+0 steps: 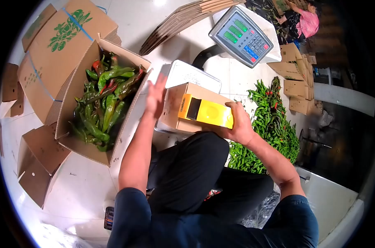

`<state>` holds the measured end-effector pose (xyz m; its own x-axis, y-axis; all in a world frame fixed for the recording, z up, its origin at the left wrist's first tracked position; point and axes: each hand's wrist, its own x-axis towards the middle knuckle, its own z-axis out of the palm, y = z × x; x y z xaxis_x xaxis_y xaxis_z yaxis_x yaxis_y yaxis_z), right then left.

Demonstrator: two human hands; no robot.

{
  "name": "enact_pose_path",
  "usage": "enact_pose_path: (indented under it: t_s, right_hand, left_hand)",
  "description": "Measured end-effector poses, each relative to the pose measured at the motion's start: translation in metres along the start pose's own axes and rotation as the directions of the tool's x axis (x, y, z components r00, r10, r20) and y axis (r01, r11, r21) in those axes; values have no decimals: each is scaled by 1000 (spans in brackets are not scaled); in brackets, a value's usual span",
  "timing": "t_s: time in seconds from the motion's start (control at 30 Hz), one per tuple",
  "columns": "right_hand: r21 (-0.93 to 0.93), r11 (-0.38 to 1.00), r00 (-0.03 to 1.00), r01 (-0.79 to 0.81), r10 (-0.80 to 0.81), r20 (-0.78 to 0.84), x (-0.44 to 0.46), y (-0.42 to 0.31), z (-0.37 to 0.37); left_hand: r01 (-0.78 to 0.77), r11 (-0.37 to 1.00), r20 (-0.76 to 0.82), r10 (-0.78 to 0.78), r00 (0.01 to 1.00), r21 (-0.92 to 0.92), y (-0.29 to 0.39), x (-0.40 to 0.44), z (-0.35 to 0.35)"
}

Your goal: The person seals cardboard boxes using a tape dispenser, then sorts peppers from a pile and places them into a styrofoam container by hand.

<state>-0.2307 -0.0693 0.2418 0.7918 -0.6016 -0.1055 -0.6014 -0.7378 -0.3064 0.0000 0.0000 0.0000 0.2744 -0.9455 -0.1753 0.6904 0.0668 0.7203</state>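
Observation:
My right hand (240,126) is wrapped round the right end of a yellow tape dispenser (214,113), which has a dark gap near its left end. The dispenser is over a closed cardboard box (173,109) standing on the metal platform (195,74) of a scale. At the box's left side is my left hand (155,97), fingers stretched out and a little blurred, holding nothing; whether it touches the box I cannot tell. Left of that hand stands an open carton (129,53) filled with long green and red peppers (109,95).
The scale's display (241,35) rises behind the platform. Flat cartons (76,33) lie stacked at left, more folded cardboard (175,22) behind. A heap of green peppers (266,132) covers the floor at right. Boxes (297,82) and another person (307,22) are farther back.

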Motion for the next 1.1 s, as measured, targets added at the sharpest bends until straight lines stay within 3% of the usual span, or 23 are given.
enact_pose_path:
  t_s: [0.03,0.07,0.13,0.17,0.2,0.23,0.3,0.47,0.57,0.6,0.73,1.03,1.07,1.1]
  right_hand:
    - [-7,1000,1000,12,-12,-18,2,3,-1]
    - [-16,1000,999,19,-19,-36,2,5,-1]
    - [31,999,1000,16,-16,5,-6,-7,3]
    - [18,1000,1000,20,-20,-4,-4,-4,2]
    - [11,999,999,31,-31,-16,-1,-1,1]
    - [12,999,999,37,-37,-20,-2,0,2]
    - [14,999,999,36,-36,-9,-4,0,1]
    - [43,998,997,-37,35,64,-1,-5,-6]
    - [47,998,992,-53,47,116,-3,-2,-9]
    - [30,997,984,-76,70,164,-4,-4,-14]
    - [-32,980,940,-196,197,279,-10,15,-32]
    - [58,990,979,-130,118,168,-78,104,-42]
    - [67,989,978,-130,117,170,-77,107,-39]
    - [74,988,977,-135,121,174,-77,106,-39]
  left_hand:
    - [-60,962,-98,35,995,-266,19,1,7]
    - [-87,950,-39,79,996,-301,33,-4,5]
    - [20,999,122,-26,992,47,60,-58,9]
    - [21,977,223,-70,972,213,69,-64,16]
    - [26,969,286,-98,953,247,80,-67,28]
    - [-46,912,311,-91,946,406,89,-65,39]
    - [-198,712,367,-90,926,674,100,-59,54]
    - [-515,215,542,-92,835,830,100,-22,54]
    - [-353,417,468,-215,857,838,103,-22,59]
    - [-326,467,451,-183,874,822,103,-27,62]
    - [-334,368,419,-181,890,868,106,-26,69]
    - [-197,371,315,-291,903,908,114,-29,83]
    - [-200,299,297,-328,897,933,117,-28,85]
    - [-298,189,343,-287,894,935,118,-29,88]
